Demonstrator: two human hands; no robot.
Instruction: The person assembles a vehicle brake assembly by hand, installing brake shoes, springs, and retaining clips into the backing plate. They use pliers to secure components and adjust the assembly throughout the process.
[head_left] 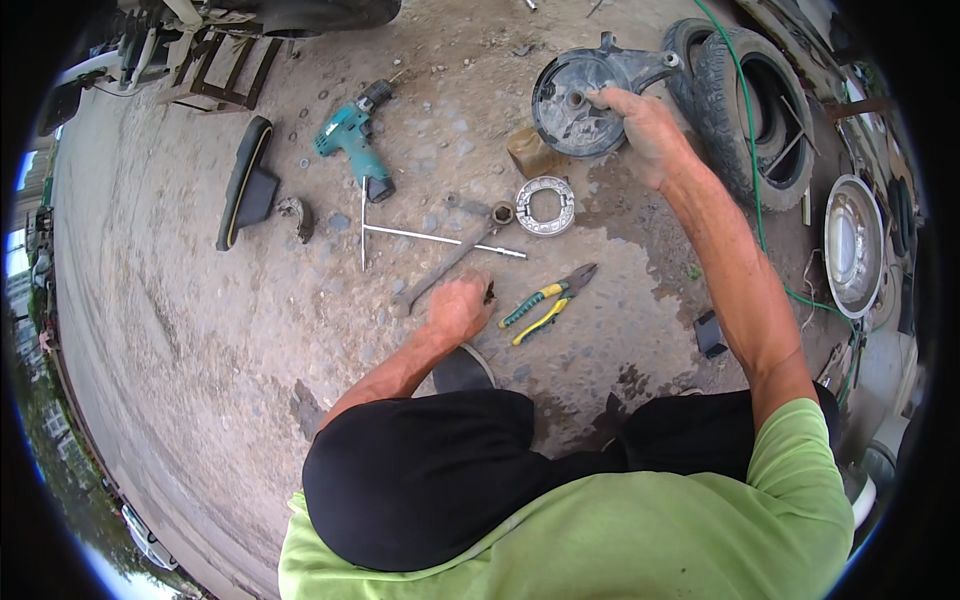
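My right hand (648, 132) reaches out and grips a round, dirty brake plate (570, 95) with an arm on its far right side, thumb or finger at its centre hole. My left hand (460, 310) is closed low over the ground; a small dark bit shows at its fingers, too hidden to name. Just right of it lie pliers (550, 303) with green and yellow handles. A large ring wrench (450, 265) lies beyond it, crossing a T-handle wrench (450, 241). A ring of silver brake shoes (545, 206) lies near the plate, by a brown container (533, 153).
A teal cordless drill (350, 140), a black padded part (247, 185) and a curved rusty piece (296, 218) lie to the left. On the right are tires (712, 120), a green hose (757, 190) and a silver wheel cover (853, 247). A metal stand (228, 72) stands far left.
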